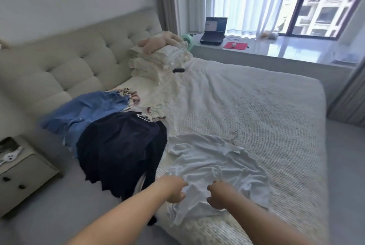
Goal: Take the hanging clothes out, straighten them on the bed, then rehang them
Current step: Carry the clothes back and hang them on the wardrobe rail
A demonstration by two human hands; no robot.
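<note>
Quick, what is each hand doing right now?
Left hand: gripping the white shirt.
Right hand: gripping the same white shirt.

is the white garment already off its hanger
No, a hanger hook still sticks out at the neck of the white garment lying on the bed.

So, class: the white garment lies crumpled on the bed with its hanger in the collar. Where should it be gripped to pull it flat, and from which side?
Grip the white garment at its near hem, from the foot side of the bed. The hanger marks the far end, so pulling the hem draws the creases out lengthwise. Both hands, left and right, already pinch bunched fabric there; I'd spread them toward the hem corners.
</note>
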